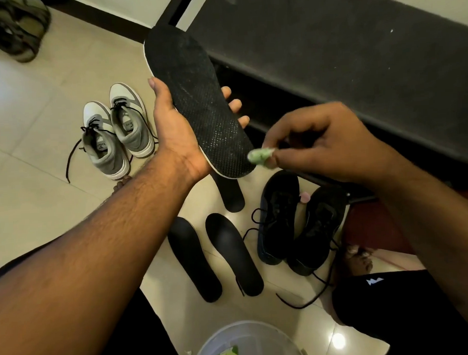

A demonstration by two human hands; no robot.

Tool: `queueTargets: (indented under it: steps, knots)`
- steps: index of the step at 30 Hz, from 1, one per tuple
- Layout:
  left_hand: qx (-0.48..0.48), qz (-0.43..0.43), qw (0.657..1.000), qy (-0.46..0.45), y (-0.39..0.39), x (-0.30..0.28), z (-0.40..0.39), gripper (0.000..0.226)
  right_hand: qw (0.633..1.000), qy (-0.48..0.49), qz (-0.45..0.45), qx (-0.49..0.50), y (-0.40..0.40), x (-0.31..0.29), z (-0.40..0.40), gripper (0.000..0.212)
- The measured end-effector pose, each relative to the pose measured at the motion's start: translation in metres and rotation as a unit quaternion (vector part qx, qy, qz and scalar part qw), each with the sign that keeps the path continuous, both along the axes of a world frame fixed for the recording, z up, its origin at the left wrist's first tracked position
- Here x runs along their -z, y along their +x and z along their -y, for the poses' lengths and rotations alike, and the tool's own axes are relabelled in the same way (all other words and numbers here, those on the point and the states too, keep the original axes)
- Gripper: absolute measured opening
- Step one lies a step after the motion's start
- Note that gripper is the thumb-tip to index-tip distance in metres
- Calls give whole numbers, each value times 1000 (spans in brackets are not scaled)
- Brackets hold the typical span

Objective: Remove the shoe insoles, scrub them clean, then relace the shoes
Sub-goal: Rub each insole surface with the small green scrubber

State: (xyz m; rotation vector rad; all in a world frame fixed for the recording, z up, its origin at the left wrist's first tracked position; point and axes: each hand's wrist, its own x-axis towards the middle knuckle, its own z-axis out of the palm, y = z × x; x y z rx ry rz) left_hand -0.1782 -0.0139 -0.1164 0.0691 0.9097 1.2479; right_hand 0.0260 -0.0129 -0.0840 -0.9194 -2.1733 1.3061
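1. A black insole (197, 103) with a white edge is held up at the centre of the frame by the left hand (177, 131); its toe end points to the upper middle of the frame and its heel end lies lower, toward the centre right
2. The insole is cradled in the left palm, with the thumb (158, 90) laid along its left edge and three fingers (235, 104) curled round from underneath, their tips showing at its right edge
3. A small pale green scrubbing pad (260, 157) is pinched between the thumb and curled fingers of the right hand (325, 141), right of centre; the pad is seen just at the heel end of the held insole, and actual contact cannot be told
4. Three more black insoles are laid on the tiled floor (37, 110) below the hands: one (231, 193) partly hidden under the held insole, and two side by side in the lower middle, the left (193, 259) and the right (235, 255)
5. A pair of black shoes (296, 223) with loose laces is seen at lower right, just beside those insoles
6. A pair of grey and white shoes (118, 131) with dark laces stands at centre left, well apart from the black pair
7. A pale tub (247, 335) is cut off by the bottom edge of the frame
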Motion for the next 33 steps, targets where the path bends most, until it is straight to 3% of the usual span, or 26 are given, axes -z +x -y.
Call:
queueTargets:
  steps: [6,14,18,24,30,33]
  knots:
    - [17,-29,999,14,8,0,2,95,984,-24,-98,144,-13,6,5,7]
    - [45,-30,999,3,28,-7,10,97,981,-53,-126,136,-41,20,29,14]
    - [31,-55,998,-12,35,-5,12,90,984,-34,-84,152,-43,23,31,9]
    - [74,-56,996,17,34,-6,13,94,966,-13,-33,254,-35,28,20,6]
    - [35,-72,997,-5,27,-1,10,94,951,5,21,307,-28,34,13,5]
    - [22,-69,997,5,25,-2,9,92,948,1,4,318,-27,31,10,7]
